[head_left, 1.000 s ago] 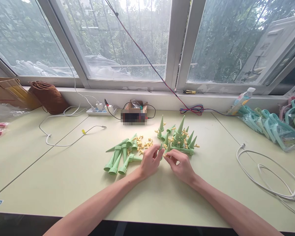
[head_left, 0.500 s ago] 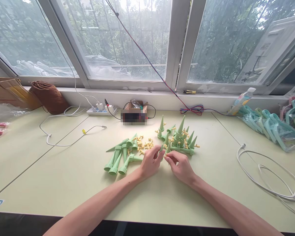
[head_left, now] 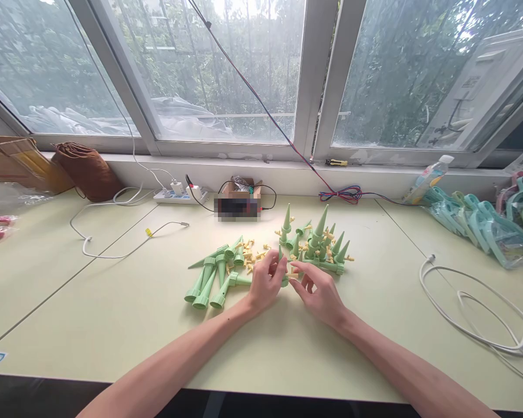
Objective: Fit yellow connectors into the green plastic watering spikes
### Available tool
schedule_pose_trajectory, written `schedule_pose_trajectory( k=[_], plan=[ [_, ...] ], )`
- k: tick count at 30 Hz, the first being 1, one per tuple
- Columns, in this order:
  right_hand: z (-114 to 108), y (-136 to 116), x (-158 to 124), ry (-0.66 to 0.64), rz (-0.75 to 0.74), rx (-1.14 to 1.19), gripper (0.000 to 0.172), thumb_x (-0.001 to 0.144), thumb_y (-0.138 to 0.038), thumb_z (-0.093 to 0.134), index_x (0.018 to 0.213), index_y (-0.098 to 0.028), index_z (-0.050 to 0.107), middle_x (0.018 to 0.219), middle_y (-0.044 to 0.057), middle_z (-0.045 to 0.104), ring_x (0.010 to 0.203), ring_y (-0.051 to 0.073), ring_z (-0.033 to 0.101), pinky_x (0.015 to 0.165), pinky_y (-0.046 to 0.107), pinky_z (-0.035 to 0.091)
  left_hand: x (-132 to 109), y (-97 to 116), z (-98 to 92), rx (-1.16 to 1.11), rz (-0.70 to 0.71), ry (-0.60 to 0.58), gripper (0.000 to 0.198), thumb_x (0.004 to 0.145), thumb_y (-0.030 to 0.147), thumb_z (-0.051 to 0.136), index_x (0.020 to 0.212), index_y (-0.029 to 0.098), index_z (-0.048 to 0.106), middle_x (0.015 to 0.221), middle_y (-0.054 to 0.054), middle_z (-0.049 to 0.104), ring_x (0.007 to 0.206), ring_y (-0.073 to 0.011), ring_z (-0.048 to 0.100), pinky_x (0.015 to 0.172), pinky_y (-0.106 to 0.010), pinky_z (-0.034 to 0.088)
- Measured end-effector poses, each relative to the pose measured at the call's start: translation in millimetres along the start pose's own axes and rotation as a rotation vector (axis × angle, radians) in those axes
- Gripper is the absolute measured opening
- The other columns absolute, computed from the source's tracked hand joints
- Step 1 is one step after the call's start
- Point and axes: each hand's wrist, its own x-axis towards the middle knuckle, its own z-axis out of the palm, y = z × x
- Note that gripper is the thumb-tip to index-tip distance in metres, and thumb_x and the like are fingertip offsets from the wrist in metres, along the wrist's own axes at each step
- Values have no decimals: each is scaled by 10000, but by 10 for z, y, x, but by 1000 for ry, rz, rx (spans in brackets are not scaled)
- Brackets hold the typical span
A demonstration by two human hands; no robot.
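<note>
Green spikes (head_left: 319, 229), loaded box (head_left: 235, 194) behind

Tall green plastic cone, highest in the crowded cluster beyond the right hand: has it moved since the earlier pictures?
No: judged against the grey metal window frame, the tall green plastic cone shows no shift either way.

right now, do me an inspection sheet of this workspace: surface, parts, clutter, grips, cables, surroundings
Surface: pale table, seams visible.
Parts: green spikes heaped left; loose yellow fittings beside them; spikes with fittings grouped right.
Clutter: brown pouch back left, bottle and teal plastic items back right.
Grips: left grip holds a green spike; right grip at a yellow fitting, firmness unclear.
Cables: white cable left, looped white cable right, red-and-blue bundle at back.
Surroundings: windows behind; other people: nothing seen.
</note>
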Motion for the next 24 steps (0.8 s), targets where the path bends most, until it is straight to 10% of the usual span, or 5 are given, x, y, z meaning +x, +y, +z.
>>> schedule_pose_trajectory(
  k=[24],
  plan=[
    [10,42,9,-19,-37,-23,175,978,-229,541,1078,-178,676,882,64,686,589,136,555,518,273,492,-22,-5,-2,45,40,-44,195,989,337,484,854,196,473,620,69,380,471,-54,313,450,-192,261]
  ],
)
